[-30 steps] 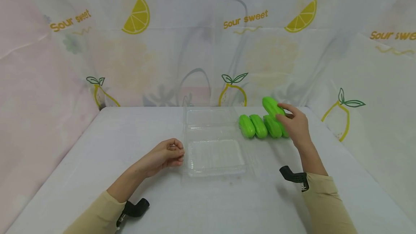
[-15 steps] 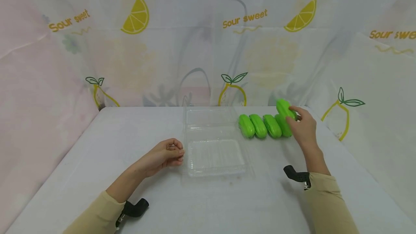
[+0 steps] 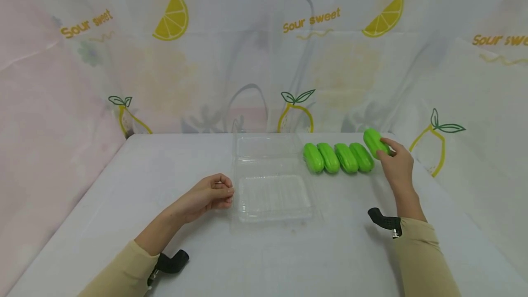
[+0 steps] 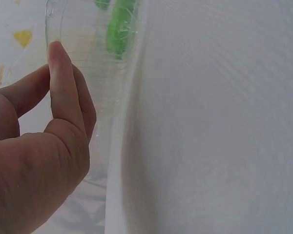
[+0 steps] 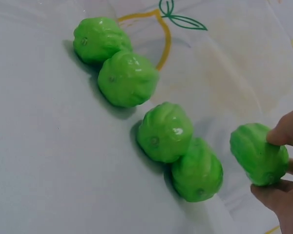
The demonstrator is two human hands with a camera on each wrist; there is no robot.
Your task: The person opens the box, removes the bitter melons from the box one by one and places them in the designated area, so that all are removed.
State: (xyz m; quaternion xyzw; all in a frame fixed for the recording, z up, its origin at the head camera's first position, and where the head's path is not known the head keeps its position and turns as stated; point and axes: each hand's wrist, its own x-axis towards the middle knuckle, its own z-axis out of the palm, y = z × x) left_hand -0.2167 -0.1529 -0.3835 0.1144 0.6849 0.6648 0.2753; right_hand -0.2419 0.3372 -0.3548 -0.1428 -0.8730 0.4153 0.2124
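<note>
In the head view, my right hand (image 3: 397,164) grips a ridged green cucumber (image 3: 373,142) between thumb and fingers, at the right end of a row of similar ones. It is apart from the closest cucumber (image 3: 361,157); whether it touches the table I cannot tell. A clear plastic clamshell box (image 3: 274,198) lies with its lid laid back, left of the row. My left hand (image 3: 208,196) pinches the box's left rim. The left wrist view shows the thumb and fingers at the clear box edge (image 4: 95,58). Beside the held cucumber (image 5: 259,153), the right wrist view shows the others lying in pairs.
More green cucumbers (image 3: 313,158) lie side by side near the back of the white table (image 3: 288,265), just right of the box. A printed cloth with lemons (image 3: 222,58) hangs behind the table and along its sides.
My right hand has carried its cucumber to the right, from above the row to beyond its right end. The left hand and the box stay in place.
</note>
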